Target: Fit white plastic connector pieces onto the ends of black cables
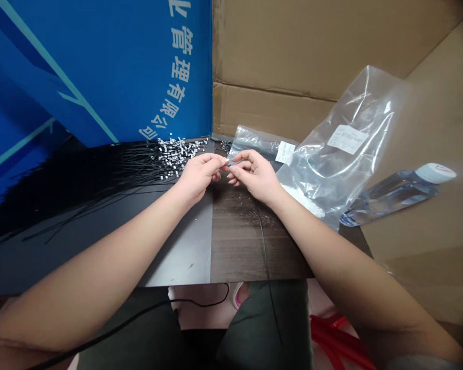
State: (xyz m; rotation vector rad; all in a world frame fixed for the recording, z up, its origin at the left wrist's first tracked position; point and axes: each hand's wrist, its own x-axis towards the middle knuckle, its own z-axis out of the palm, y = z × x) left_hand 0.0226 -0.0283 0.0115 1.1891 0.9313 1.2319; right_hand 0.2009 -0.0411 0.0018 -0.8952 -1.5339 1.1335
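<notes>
My left hand (pixel 199 174) is closed in a pinch at the middle of the table, with a tiny white piece, apparently a connector housing, at its fingertips. My right hand (pixel 259 179) meets it there, thumb and finger closed on a thin black wire (pixel 265 246). That wire runs below my right hand, over the table edge and down in front of my leg. The fingertips nearly touch, so how wire and white piece join is hidden. Left of my left hand lies a large bundle of black wires (pixel 73 177) with many white connectors (pixel 179 154) on their ends.
Behind my right hand lies a small clear bag (pixel 254 137) with a label. A larger clear bag (pixel 364 115) holds white pieces (pixel 303 199). A water bottle (pixel 397 194) leans at the right. Blue board (pixel 139 61) and cardboard (pixel 278 51) wall the table (pixel 235 252).
</notes>
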